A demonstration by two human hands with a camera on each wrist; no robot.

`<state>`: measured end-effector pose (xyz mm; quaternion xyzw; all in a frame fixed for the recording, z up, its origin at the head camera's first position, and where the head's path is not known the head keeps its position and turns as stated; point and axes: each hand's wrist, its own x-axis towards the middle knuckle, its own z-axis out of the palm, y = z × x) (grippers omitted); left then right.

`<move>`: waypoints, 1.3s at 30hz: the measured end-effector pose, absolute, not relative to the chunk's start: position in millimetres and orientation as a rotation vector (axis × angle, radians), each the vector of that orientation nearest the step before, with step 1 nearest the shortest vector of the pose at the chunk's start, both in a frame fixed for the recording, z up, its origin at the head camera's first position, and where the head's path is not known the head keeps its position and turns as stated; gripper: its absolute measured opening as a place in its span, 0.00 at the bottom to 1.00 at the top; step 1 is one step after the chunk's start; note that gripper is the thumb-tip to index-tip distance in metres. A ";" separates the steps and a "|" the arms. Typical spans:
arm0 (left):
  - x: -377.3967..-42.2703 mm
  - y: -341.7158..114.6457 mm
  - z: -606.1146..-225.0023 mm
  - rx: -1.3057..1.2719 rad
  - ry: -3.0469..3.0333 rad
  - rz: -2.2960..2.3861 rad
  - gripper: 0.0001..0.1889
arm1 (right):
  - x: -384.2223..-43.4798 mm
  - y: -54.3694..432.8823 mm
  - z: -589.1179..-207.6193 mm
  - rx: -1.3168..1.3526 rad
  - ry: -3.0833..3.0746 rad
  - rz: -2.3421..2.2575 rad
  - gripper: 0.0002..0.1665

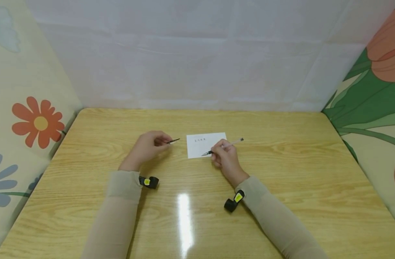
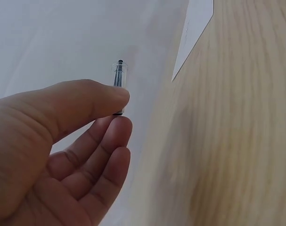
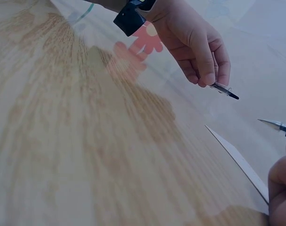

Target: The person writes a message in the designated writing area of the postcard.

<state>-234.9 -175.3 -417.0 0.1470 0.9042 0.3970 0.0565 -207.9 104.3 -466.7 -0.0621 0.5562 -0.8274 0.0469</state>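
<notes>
My right hand holds a pen in a writing grip, its bare metal tip pointing left over the lower part of a white card. A short line of small dark handwriting runs near the card's top. To the left of the card, my left hand pinches a clear pen cap with a dark clip between thumb and index finger. The cap is raised over the table, its dark end toward the card. In the right wrist view, the pen tip and the cap are apart.
The card lies on a glossy wood-grain table. A white cloth hangs behind the far edge. Walls painted with flowers stand at both sides. Each wrist carries a black camera on a strap.
</notes>
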 end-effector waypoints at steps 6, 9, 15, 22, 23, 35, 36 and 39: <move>-232.3 -166.7 -415.3 0.476 2.746 1.183 0.11 | -207.7 104.4 -466.4 -0.191 1.695 -2.523 0.09; -231.7 -162.2 -415.3 0.484 2.734 1.197 0.11 | -207.8 104.3 -466.6 -0.196 1.683 -2.532 0.10; -230.6 -153.4 -415.3 0.528 2.718 1.206 0.10 | -207.9 103.8 -466.3 -0.195 1.660 -2.566 0.11; -230.4 -147.3 -417.7 0.542 2.702 1.200 0.10 | -209.0 103.1 -466.9 -0.150 1.575 -2.632 0.11; -230.1 -146.3 -418.1 0.539 2.694 1.206 0.10 | -209.3 103.1 -467.0 -0.148 1.562 -2.641 0.11; -227.1 -133.6 -419.4 0.562 2.671 1.225 0.09 | -212.0 103.3 -467.5 -0.211 1.479 -2.692 0.11; -226.9 -132.6 -419.0 0.564 2.670 1.228 0.09 | -212.0 103.4 -467.5 -0.209 1.481 -2.689 0.11; -225.8 -130.2 -417.5 0.573 2.668 1.235 0.08 | -211.8 103.7 -467.6 -0.199 1.479 -2.687 0.10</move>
